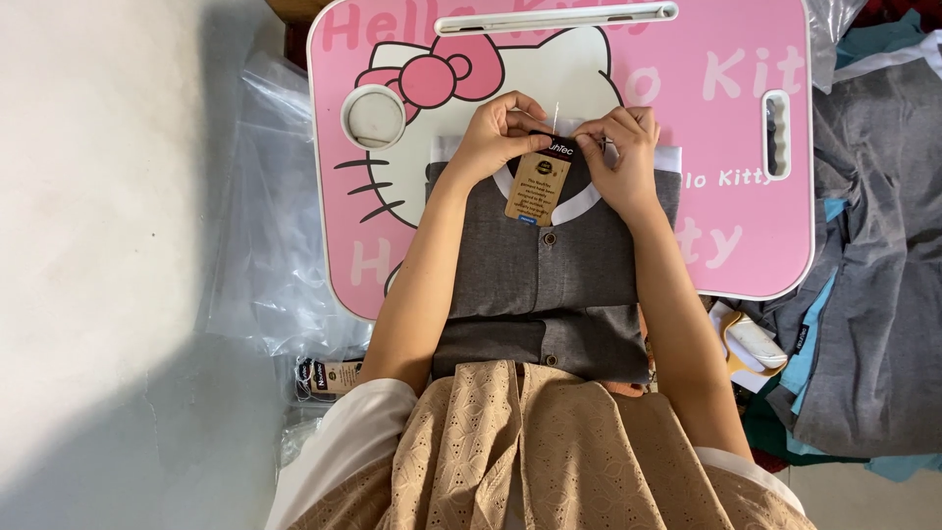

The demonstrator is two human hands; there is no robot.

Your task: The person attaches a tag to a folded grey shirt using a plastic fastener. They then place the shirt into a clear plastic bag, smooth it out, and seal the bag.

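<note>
Near the far edge of the pink cartoon-cat lap desk (746,196), pinching with left hand (496,137) and right hand (620,147), fingers closed, at the collar of a folded grey buttoned shirt (549,275), steadying its brown cardboard hang tag (538,188) while fastening it.

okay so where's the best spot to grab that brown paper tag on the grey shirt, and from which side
Probably the brown paper tag is best pinched at its free lower end, coming from below, the button side. Its top sits at the collar of the folded grey shirt, where the left hand and right hand already crowd it; the rest lies flat and uncovered.
</note>
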